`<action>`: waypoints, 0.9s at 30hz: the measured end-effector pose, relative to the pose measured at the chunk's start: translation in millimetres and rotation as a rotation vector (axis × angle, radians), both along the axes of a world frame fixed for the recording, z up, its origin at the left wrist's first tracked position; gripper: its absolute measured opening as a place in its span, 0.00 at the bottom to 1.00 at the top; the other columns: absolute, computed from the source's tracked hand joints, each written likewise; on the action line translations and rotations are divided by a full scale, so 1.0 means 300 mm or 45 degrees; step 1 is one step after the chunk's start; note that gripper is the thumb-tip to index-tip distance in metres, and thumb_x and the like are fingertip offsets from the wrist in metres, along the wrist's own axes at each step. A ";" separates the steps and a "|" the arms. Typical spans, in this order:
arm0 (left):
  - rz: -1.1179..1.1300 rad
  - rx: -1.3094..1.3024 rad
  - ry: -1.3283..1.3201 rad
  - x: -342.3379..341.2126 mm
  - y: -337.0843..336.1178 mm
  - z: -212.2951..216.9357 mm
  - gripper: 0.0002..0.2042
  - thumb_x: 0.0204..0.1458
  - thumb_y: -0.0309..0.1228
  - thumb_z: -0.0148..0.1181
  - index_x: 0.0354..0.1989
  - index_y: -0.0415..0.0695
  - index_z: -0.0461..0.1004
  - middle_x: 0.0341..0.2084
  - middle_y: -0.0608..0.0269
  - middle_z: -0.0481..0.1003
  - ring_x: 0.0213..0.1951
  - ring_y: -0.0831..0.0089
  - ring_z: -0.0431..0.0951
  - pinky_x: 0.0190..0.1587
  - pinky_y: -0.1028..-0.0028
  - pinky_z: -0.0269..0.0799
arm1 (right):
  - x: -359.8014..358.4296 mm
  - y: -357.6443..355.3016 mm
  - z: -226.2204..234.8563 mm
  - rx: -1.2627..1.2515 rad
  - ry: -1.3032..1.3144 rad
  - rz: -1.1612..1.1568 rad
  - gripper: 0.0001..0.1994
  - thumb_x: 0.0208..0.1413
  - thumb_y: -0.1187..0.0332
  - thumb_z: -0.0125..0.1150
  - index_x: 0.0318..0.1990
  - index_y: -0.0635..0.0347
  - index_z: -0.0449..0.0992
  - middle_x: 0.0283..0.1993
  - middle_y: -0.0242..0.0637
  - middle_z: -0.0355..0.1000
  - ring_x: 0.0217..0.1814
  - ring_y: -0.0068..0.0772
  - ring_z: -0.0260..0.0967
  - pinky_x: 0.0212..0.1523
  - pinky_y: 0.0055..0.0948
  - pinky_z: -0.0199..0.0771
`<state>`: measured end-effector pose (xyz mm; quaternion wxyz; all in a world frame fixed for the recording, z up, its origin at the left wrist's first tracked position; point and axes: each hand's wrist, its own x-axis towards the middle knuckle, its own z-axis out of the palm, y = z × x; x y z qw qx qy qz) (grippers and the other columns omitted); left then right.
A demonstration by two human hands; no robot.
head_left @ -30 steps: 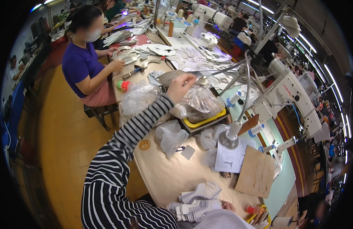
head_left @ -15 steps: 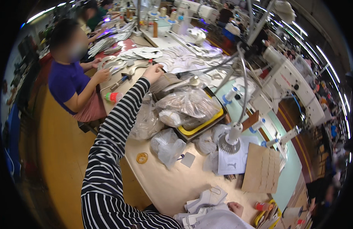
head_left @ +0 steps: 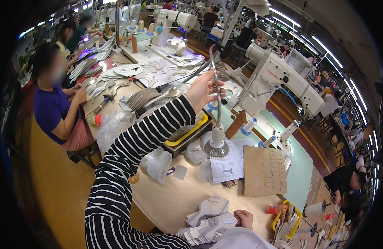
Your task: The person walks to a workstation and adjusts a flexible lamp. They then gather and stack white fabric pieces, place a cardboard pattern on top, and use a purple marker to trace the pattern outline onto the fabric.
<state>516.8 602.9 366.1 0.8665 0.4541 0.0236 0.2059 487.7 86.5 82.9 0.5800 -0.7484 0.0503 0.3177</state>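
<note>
a worker's left hand (head_left: 201, 92), at the end of a black-and-white striped sleeve (head_left: 154, 122), reaches up to the bendable metal neck (head_left: 219, 111) of a work lamp. the hand is opened out, fingers spread and crossing the neck; whether they touch it cannot be told. the lamp head (head_left: 216, 147) hangs below that hand, pointing down over the table (head_left: 158, 203).

the right hand (head_left: 244, 218) rests low on the tabletop, fingers curled, just beside a pile of pale cut pieces (head_left: 212, 227) on its left; whether it grips anything cannot be told.

ahead of the right hand lie a printed sheet (head_left: 229, 165) and, overlapping its edge, a brown board (head_left: 264, 174) bearing rows of small flat pieces. to its right, a red-orange bottle (head_left: 275, 209) lies by a yellow basket (head_left: 299, 218) filled with scraps.

beneath the left forearm sits a yellow-rimmed tray (head_left: 187, 137), with a whitish plastic bag (head_left: 157, 164) and a small grey square (head_left: 180, 172) nearer the worker. left of the left hand, grey strips (head_left: 142, 98) fan out; farther left, a co-worker in purple (head_left: 50, 106) sits handling pieces. a white sewing machine (head_left: 278, 76) stands to the left hand's right.
</note>
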 end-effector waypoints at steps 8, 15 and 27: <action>-0.191 -0.762 -0.365 0.058 0.070 0.088 0.08 0.69 0.33 0.44 0.48 0.42 0.65 0.26 0.67 0.66 0.26 0.76 0.69 0.35 0.73 0.78 | 0.003 0.017 0.072 -0.159 -0.056 0.282 0.11 0.62 0.68 0.59 0.45 0.67 0.77 0.28 0.40 0.78 0.25 0.26 0.75 0.26 0.21 0.75; 0.038 0.061 -0.234 -0.083 -0.052 -0.107 0.19 0.66 0.36 0.50 0.62 0.42 0.64 0.56 0.59 0.73 0.54 0.63 0.75 0.60 0.63 0.68 | 0.129 0.172 0.680 -0.830 -0.727 1.033 0.14 0.61 0.65 0.59 0.53 0.57 0.76 0.39 0.43 0.79 0.41 0.44 0.77 0.45 0.35 0.75; 0.067 0.754 -0.138 -0.061 -0.235 -0.576 0.34 0.55 0.33 0.62 0.68 0.40 0.54 0.42 0.47 0.75 0.48 0.51 0.75 0.55 0.62 0.67 | 0.426 1.305 1.408 -0.753 -2.480 1.035 0.19 0.60 0.57 0.60 0.50 0.64 0.76 0.47 0.44 0.76 0.53 0.47 0.72 0.57 0.40 0.69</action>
